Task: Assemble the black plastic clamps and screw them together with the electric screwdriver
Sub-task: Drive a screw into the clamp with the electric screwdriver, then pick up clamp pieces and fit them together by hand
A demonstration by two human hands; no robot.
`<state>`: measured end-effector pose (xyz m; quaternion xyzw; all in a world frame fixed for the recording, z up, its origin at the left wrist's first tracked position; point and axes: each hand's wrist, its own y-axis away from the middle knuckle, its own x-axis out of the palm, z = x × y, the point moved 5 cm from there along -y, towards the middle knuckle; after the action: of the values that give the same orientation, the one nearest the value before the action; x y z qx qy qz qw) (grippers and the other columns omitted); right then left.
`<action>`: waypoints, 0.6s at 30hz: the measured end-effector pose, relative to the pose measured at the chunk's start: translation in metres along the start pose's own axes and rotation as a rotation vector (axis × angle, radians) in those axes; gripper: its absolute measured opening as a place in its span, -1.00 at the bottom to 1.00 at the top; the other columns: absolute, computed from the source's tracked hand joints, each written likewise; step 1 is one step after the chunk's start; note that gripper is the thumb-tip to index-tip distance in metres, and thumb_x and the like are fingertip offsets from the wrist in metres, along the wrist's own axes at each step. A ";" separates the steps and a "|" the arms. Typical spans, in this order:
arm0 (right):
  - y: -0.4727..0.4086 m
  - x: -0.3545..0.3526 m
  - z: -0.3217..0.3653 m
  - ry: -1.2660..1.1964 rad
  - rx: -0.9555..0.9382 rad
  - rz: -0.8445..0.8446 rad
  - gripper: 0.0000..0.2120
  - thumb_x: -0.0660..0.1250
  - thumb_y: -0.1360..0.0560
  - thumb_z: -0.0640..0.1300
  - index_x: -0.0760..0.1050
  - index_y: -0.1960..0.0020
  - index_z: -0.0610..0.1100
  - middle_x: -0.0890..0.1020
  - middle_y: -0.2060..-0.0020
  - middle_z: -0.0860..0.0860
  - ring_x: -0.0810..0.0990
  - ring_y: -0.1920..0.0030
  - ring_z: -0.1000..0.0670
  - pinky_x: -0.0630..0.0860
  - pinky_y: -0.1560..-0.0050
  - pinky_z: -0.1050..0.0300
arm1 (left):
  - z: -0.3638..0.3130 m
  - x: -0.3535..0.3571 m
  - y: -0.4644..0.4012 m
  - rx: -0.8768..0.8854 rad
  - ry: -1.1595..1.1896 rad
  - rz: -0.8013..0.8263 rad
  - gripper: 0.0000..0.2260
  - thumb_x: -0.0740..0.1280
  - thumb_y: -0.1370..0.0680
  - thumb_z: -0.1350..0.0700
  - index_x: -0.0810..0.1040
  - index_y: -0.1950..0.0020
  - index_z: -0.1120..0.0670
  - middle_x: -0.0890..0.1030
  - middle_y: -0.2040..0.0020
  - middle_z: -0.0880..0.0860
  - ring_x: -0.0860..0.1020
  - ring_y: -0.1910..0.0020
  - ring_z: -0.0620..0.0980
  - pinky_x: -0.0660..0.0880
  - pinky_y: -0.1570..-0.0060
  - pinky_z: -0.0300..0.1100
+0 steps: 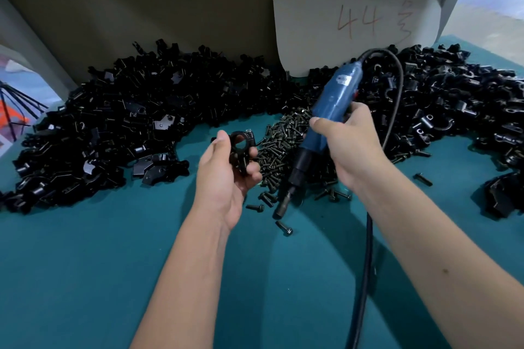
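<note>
Blue screwdriver [326, 113], black clamp [241, 147], teal table [85, 263]

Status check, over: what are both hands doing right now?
Left hand holds a clamp. Right hand grips the screwdriver, tip down, off the clamp. Screws piled between. Nothing blocking.

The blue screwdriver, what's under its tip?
Under the blue screwdriver tip lie loose black screws on the teal table. The tool covers the screws straight beneath it.

A black ring-shaped clamp [240, 147] with a round hole sits upright, held above the surface's middle. The blue electric screwdriver [317, 127] tilts bit-down over heaped dark screws [283, 144] — loose clamp parts [113, 127] line the far edge.
</note>
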<state>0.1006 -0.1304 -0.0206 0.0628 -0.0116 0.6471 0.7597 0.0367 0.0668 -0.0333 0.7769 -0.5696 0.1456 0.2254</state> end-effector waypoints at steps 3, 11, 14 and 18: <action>0.001 -0.002 0.001 0.237 -0.109 -0.024 -0.56 0.54 -0.53 -0.09 0.37 -0.27 -0.03 0.59 -0.05 0.01 0.62 0.04 0.05 0.51 0.19 0.22 | 0.000 0.004 0.002 0.044 -0.091 0.007 -0.66 0.17 -0.74 -0.07 0.53 -0.17 0.20 0.68 0.18 0.14 0.49 0.44 -0.05 0.58 0.41 -0.19; 0.008 -0.008 0.009 0.791 -0.247 -0.122 -0.44 0.54 -0.45 0.21 0.40 -0.17 -0.14 0.50 -0.10 -0.05 0.39 0.12 0.05 0.26 0.16 0.25 | 0.004 0.011 0.004 0.048 -0.095 0.039 -0.73 0.15 -0.76 0.01 0.49 -0.09 0.18 0.67 0.18 0.22 0.52 0.46 0.03 0.59 0.42 -0.11; 0.012 -0.010 0.015 0.839 -0.290 -0.186 -0.38 0.58 -0.38 0.26 0.45 -0.17 -0.13 0.48 -0.14 -0.06 0.36 0.10 0.05 0.25 0.08 0.20 | 0.005 0.013 0.006 0.034 -0.087 0.093 -0.77 0.11 -0.77 0.04 0.45 -0.09 0.16 0.67 0.16 0.23 0.51 0.43 0.05 0.60 0.39 -0.08; 0.015 -0.007 0.024 0.881 -0.413 -0.178 -0.65 0.58 -0.43 0.11 0.49 0.04 -0.05 0.56 0.07 0.00 0.54 0.08 -0.03 0.42 0.09 0.08 | 0.006 0.016 0.008 0.048 -0.121 0.149 -0.81 0.04 -0.76 0.10 0.41 -0.11 0.12 0.65 0.12 0.25 0.49 0.40 0.09 0.55 0.39 -0.07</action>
<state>0.0858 -0.1378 0.0037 -0.3679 0.1878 0.5288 0.7414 0.0337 0.0488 -0.0289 0.7448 -0.6348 0.1285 0.1604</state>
